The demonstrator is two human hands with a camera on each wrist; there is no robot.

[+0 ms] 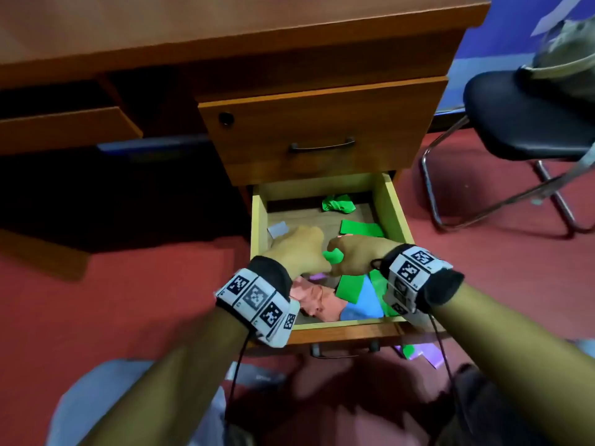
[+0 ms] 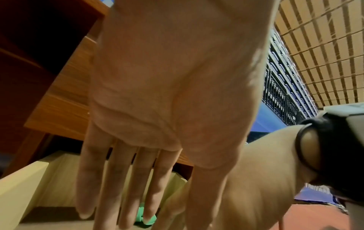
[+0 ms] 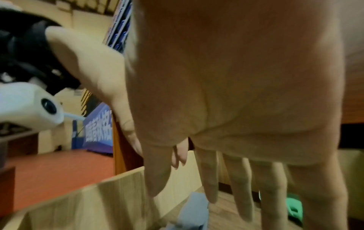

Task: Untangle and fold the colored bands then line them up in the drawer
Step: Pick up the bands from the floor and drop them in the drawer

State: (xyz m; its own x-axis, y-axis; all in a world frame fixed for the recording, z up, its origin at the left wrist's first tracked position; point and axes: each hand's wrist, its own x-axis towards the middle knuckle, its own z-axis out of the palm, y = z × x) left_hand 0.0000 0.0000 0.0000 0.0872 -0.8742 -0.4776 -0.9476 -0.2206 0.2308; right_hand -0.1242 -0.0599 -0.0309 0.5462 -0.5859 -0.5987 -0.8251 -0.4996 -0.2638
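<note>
Bands lie jumbled in the open drawer [image 1: 394, 204] — a green band [image 1: 333, 255] sits between both hands; right hand [image 1: 357, 257] nearer, fingers straight; left hand [image 1: 297, 249] spread.

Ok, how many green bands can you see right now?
5: crumpled one at the drawer back, flat one by its right wall, middle one between left hand and right hand, front one under the right wrist, floor one below the drawer front. Hands may hide more.

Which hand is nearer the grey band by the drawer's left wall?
Left. The left hand reaches just beside the grey band; the right hand is farther right.
</note>
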